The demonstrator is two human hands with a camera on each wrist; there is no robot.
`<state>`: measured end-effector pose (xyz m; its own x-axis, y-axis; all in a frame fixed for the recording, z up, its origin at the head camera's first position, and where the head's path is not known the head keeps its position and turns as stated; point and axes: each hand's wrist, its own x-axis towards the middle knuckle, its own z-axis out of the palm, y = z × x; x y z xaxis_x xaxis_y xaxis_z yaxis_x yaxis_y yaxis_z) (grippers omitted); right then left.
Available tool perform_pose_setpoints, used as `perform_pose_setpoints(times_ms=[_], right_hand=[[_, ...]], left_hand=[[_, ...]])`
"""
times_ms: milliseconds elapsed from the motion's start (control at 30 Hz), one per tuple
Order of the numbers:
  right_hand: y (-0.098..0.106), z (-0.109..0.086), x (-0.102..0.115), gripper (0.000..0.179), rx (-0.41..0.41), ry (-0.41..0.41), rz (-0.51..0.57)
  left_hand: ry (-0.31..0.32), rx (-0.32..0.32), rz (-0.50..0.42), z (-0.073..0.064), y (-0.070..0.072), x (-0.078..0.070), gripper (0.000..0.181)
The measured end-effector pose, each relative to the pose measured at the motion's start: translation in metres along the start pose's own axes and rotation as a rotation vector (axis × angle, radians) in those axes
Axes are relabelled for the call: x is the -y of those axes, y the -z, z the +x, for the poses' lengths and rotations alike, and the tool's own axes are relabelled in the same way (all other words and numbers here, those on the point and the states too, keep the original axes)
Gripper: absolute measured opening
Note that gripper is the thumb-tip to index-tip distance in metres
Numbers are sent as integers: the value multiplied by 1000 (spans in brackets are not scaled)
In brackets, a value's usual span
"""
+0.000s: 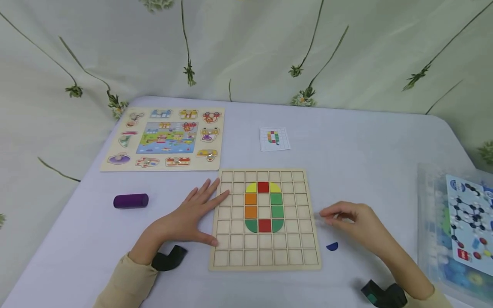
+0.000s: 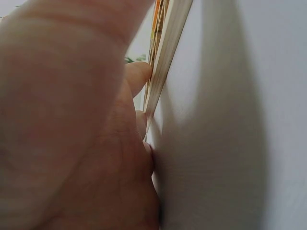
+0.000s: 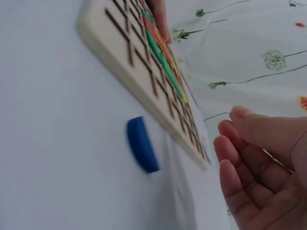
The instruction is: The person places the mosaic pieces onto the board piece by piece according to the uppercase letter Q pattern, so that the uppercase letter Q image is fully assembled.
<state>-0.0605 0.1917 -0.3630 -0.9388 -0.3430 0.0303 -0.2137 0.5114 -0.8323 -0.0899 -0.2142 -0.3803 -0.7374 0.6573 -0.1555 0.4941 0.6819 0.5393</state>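
Note:
A wooden grid board (image 1: 235,258) lies in the middle of the table, with red, yellow, orange and green pieces forming a ring in its cells. With fingers spread, my left hand (image 1: 188,220) rests at the board's left edge, fingertips on the rim. In the left wrist view its thumb and palm fill much of the picture. My right hand (image 1: 356,222) hovers just right of the board, fingers loosely bent and nothing between them. Below it on the cloth lies a blue half-round piece (image 1: 332,246), seen larger in the right wrist view, where this blue piece (image 3: 142,144) sits beside the board.
Behind the board lies a pattern card (image 1: 283,145) showing a similar coloured ring. A picture puzzle board (image 1: 161,168) is at the back left, with a purple cylinder (image 1: 131,201) in front of it. A clear plastic box (image 1: 427,239) with a molecule booklet (image 1: 467,214) stands at the right edge.

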Motion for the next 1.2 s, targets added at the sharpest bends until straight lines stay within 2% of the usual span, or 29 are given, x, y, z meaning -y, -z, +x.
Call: perform_pose_setpoints(times_ms=[200,367,667,1000,1100,1200], right_hand=[[-1,-33,-21,19,12,50,14],[-2,-42,-30,25,17,106,-26],[-10,-42,-34,32,-27,228,-95],[-13,-37,-30,33,-38,227,-99],[-15,-32,-26,33,-55,235,-59],[-21,-24,-21,28,-51,236,46]], left_hand=[[2,1,6,1,-1,1,113],[-23,-16,6,1,0,1,113],[-13,-12,7,1,-1,0,112],[-2,-10,-13,0,-2,1,111],[-1,-6,-15,0,-1,0,110],[-7,-4,-15,0,0,0,111]])
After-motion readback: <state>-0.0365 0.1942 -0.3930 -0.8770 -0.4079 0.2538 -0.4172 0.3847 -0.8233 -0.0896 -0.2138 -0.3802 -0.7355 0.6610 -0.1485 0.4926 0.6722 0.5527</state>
